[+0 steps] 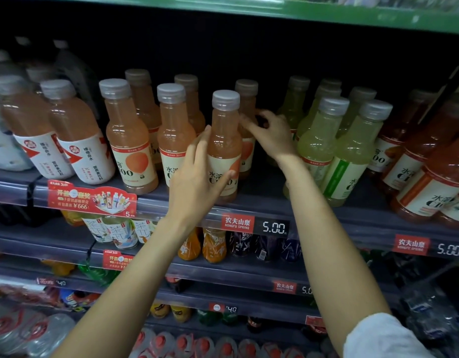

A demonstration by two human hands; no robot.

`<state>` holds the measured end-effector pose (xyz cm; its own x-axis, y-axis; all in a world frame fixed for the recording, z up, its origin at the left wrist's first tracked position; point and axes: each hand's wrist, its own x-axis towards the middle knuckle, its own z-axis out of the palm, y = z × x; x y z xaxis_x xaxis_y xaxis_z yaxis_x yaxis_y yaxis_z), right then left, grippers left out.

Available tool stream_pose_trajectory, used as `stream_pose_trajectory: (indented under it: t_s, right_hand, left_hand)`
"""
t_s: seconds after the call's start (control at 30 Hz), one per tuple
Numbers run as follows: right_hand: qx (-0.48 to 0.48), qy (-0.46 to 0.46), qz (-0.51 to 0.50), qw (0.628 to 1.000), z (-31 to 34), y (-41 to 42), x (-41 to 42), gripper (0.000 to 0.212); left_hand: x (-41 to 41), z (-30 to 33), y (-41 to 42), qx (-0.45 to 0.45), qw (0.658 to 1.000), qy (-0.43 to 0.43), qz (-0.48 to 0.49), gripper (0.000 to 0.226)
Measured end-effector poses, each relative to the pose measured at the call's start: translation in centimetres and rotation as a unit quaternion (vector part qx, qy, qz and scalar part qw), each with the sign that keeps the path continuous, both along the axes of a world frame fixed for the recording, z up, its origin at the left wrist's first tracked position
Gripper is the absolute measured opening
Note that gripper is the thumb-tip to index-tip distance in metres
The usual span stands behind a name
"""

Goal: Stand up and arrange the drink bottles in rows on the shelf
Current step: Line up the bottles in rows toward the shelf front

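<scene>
At the front edge of the grey shelf (274, 206), just behind its price strip, stands the tall clear plastic bottle of pale peach-coloured drink with a grey cap and cream label (224, 140), upright, its long axis vertical and square to the shelf. It is the third of the front row of like bottles, with an open gap on its right before the two front yellow-green drink bottles with grey caps (334, 151). The left hand (197, 174) lies directly in front of and a little left of this bottle, and is the nearer of the two to it: its fingers are nearly straight and laid along the bottle's left flank, with the thumb hooked across the lower label, a loose cupping hold more than a firm clasp. The right hand (271, 133) reaches past the bottle's right shoulder toward the second peach drink bottle standing in the darker row behind (246, 112); its fingers are loosely curled near that bottle's neck, but blur and shadow keep me from telling whether they pinch it or only touch it. My reading is that any next move would slide the front bottle sideways or forward along the row, which calls for keeping it upright.
</scene>
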<state>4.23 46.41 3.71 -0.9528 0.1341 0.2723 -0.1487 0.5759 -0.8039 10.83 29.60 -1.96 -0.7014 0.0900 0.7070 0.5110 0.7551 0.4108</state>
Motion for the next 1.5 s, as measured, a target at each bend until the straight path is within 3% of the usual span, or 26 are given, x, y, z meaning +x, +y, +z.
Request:
stream_pose_trajectory:
  t_s: [0.13,0.5,0.83,1.03,1.17,1.27,1.34,1.37,1.44,1.5]
  right_hand:
    - [-0.003,0.038,-0.001,0.999,0.1,-0.4,-0.5,0.056]
    - [-0.049,0.022,0.11,0.992,0.5,0.0,-0.7,0.052]
    - [-0.049,0.028,0.087,0.995,0.1,-0.4,-1.1,0.046]
    - [-0.125,0.002,0.092,0.988,0.4,-0.3,1.8,0.032]
    - [-0.106,0.076,0.062,0.99,-1.0,0.3,6.9,0.029]
    - [-0.056,0.145,-0.012,0.988,-2.2,1.2,11.5,0.027]
    - [0.061,0.211,-0.113,0.969,-3.1,2.5,13.3,0.023]
    - [0.152,0.24,-0.179,0.942,-3.6,3.5,13.8,0.022]
    - [0.28,0.26,-0.26,0.887,-4.6,5.2,14.0,0.023]
    - [0.314,0.237,-0.295,0.871,-5.4,6.7,14.1,0.027]
  left_hand:
    - [0.1,0.1,0.1,0.0,1.0,0.001,0.0,0.084]
    - [0.2,0.3,0.2,0.012,1.0,-0.01,-0.026,0.084]
    - [0.3,0.1,0.4,0.022,0.999,0.001,-0.037,0.082]
    - [0.8,0.0,0.7,0.019,1.0,-0.006,-0.024,0.077]
    - [2.7,0.4,1.0,0.066,0.998,0.009,0.005,0.067]
    - [5.0,1.6,2.3,0.156,0.984,0.074,-0.041,0.046]
    - [5.8,2.2,3.8,0.173,0.971,0.121,-0.113,0.033]
    - [5.7,2.2,4.9,0.173,0.965,0.117,-0.161,0.03]
    - [4.9,1.9,6.6,0.154,0.963,0.054,-0.215,0.027]
    - [3.3,1.3,8.5,0.126,0.962,-0.059,-0.236,0.032]
